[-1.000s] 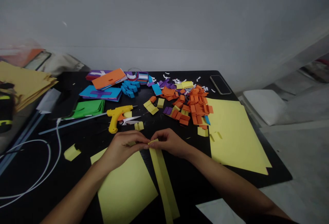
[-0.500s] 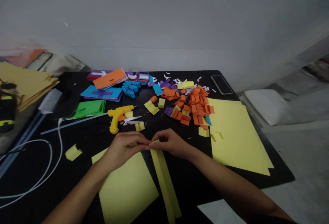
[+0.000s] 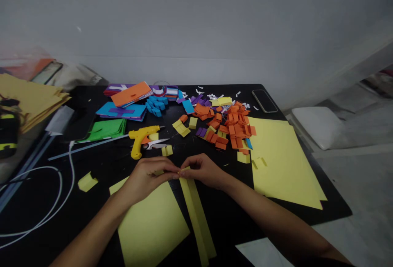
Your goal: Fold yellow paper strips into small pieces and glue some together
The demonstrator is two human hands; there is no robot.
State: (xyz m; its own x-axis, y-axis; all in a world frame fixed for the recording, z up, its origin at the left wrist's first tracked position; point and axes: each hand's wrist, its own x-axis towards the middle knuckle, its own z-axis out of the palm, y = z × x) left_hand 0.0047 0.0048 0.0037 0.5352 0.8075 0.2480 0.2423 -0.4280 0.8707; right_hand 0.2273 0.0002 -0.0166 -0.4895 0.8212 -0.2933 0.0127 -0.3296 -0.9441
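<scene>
1. On the black table (image 3: 92,164), both forearms angle inward and meet at centre
2. Knuckles up, the left hand (image 3: 147,176) and right hand (image 3: 204,171) pinch the far end of the yellow strip (image 3: 196,214)
3. It lies flat, long axis running back toward the person

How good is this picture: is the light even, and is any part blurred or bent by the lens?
Head view: the light is dim and soft, without glare on the black table; the left hand and right hand, pinching the yellow strip, look sharp; the paper stack at the left edge is smeared; the wide lens stretches the picture's corners.
</scene>
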